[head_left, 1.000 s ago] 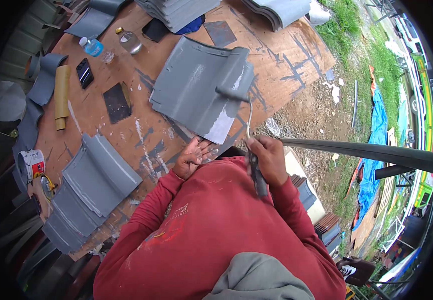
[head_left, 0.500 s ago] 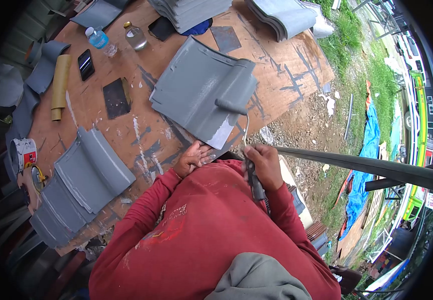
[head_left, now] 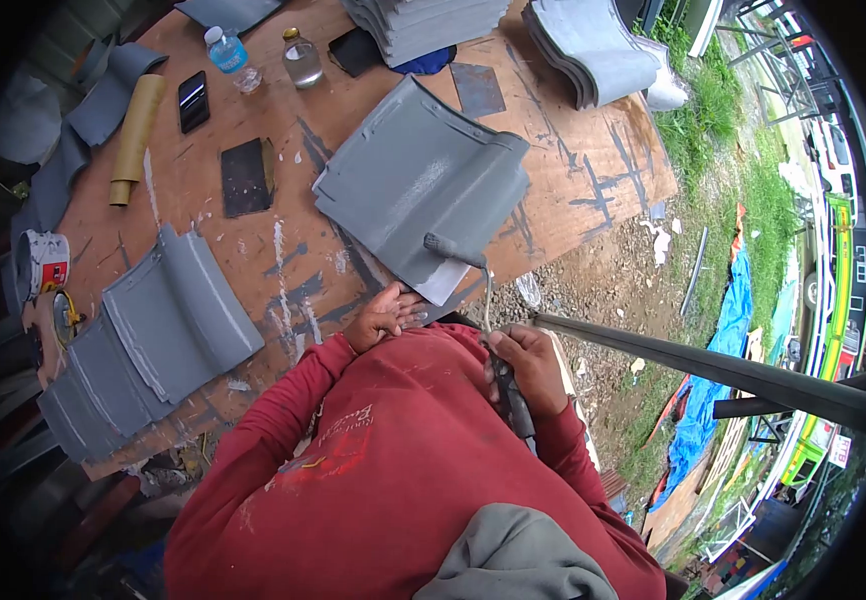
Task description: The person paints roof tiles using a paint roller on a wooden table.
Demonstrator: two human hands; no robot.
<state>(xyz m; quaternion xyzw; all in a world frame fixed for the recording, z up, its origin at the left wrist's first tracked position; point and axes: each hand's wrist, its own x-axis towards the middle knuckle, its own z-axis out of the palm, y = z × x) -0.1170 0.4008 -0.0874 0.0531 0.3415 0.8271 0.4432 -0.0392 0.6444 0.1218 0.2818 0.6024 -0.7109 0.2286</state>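
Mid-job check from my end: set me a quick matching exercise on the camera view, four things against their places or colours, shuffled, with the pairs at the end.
1. Paint roller
2. Tube
3. Left hand
4. Clear bottle

A. Tan, lying left of the black phone
B. Beside the pale lower corner of the grey tile
C. Gold-coloured cap, standing upright
D. In the right hand, its head over the tile

Pairs: 1-D, 2-A, 3-B, 4-C

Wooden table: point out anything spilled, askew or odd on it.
Grey smears and white streaks mar the wooden table, looking like stray paint; wet or dry, I can't tell. The tile under the roller has a pale, seemingly unpainted corner.
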